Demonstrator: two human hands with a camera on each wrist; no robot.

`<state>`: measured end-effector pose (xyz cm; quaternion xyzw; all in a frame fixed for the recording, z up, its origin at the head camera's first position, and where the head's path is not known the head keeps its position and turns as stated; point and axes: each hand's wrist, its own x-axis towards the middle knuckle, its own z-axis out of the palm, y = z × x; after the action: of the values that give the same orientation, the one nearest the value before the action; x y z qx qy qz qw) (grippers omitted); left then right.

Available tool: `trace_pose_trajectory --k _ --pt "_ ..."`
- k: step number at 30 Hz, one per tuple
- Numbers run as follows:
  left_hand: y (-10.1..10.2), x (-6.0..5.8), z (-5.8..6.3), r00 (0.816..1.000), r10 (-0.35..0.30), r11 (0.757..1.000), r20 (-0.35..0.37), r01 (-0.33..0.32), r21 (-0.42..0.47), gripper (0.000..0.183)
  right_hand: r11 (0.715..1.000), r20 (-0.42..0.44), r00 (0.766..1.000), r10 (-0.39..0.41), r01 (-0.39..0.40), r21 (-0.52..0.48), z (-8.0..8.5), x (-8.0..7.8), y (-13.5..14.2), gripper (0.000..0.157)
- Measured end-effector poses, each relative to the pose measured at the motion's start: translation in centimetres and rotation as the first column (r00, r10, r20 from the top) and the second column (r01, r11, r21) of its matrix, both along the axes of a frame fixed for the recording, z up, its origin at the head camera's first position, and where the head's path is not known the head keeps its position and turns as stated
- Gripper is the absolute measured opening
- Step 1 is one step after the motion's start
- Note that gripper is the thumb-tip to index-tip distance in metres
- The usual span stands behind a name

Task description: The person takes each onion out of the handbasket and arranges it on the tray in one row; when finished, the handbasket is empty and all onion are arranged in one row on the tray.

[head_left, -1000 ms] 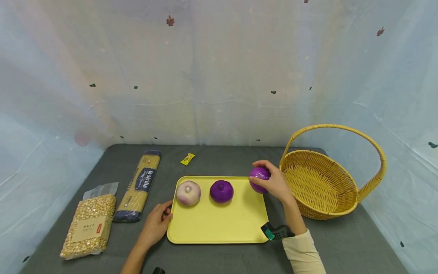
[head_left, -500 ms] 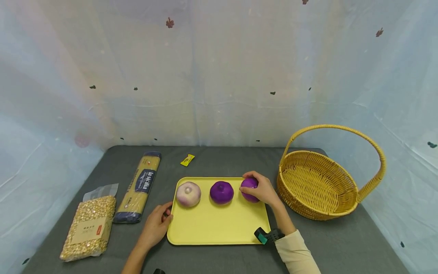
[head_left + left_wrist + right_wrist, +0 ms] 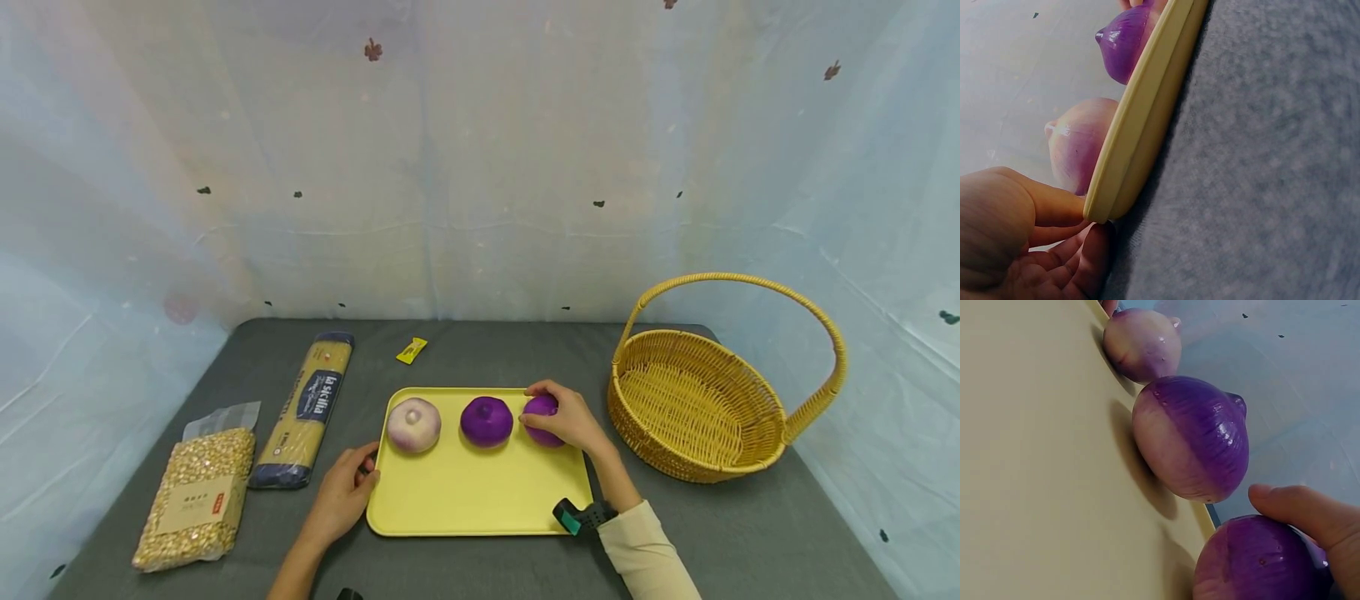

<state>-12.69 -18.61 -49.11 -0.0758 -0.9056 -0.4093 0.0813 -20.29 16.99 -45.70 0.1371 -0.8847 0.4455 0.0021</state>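
My right hand (image 3: 567,421) grips a purple onion (image 3: 542,419) at the right end of a yellow tray (image 3: 480,500). In the right wrist view the thumb lies along the side of this onion (image 3: 1260,562). A dark purple onion (image 3: 486,422) sits in the middle of the tray's back half. To its left is a pale, whitish-purple onion (image 3: 413,425). My left hand (image 3: 341,496) holds the tray's left edge, its thumb and fingers at the rim, as the left wrist view shows beside the tray wall (image 3: 1125,162).
A wicker basket (image 3: 690,408) with a tall handle stands right of the tray. On the left lie a bag of corn kernels (image 3: 197,500) and a spaghetti pack (image 3: 303,412). A small yellow packet (image 3: 411,350) lies behind the tray on the grey cloth (image 3: 480,575).
My right hand has moved left and down with the purple onion, from over the tray's back right corner onto the tray. The left hand has stayed at the tray's edge.
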Motion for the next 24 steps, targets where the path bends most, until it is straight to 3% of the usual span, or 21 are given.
trace_pose_trajectory --k 24 --pt "0.1 0.3 0.57 1.0 -0.014 1.0 0.025 0.014 0.001 0.036 0.999 -0.004 1.0 -0.009 0.01 0.032 0.21 -0.05 -0.12 0.05"
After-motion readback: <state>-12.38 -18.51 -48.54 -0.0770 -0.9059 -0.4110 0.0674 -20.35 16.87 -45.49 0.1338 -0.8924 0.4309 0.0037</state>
